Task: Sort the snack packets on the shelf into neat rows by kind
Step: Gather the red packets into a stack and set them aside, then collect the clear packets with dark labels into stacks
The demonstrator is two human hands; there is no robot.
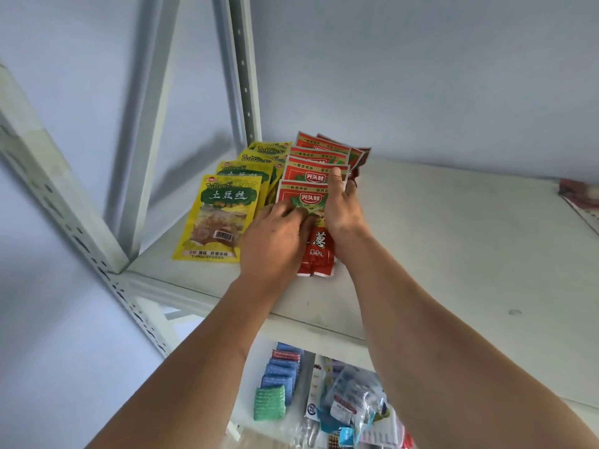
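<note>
Both my hands are up on the white shelf (437,254), in the middle of the frame, and they rest on the row of red packets (312,176). My left hand (275,241) lies on the front red packet (316,251), the one nearest to me. Its fingers are bent down onto the packet's left side, but I cannot tell if they pinch it or just press on it. My right hand (342,205) is just beside it, on the right edge of the same row. Its fingers are straight and point up the frame, with the thumb on top of the next red packet back. The two hands are close together, with only a strip of red packet showing between them.

The red packets lie in a line that runs away from me, each one partly over the next. Just left of them is a row of yellow packets (220,215), laid the same way. The two rows are side by side and touch.

At the far right edge of the frame, well apart from my hands, lies another reddish packet (578,192). At the bottom of the frame, on a lower shelf, I see blue and green sponges (275,384) and some clear bags (353,403).
</note>
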